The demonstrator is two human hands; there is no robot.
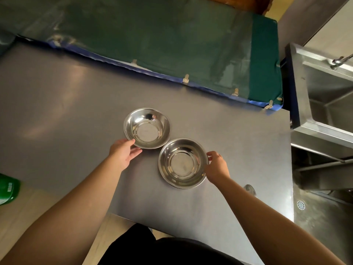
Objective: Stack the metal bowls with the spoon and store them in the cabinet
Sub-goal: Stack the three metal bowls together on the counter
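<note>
While hands grip their rims, two round shiny steel bowls [147, 128] touch.

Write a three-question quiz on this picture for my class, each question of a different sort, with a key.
1. True or false: the two bowls are already stacked.
2. Which hand touches the far bowl? A. left B. right C. neither
3. Fill in: the right hand grips the near bowl at its ____.

Key
1. False: they sit side by side on the table, rims nearly touching.
2. A: the left hand is at its near edge.
3. Rim, on the bowl's right side.
</note>
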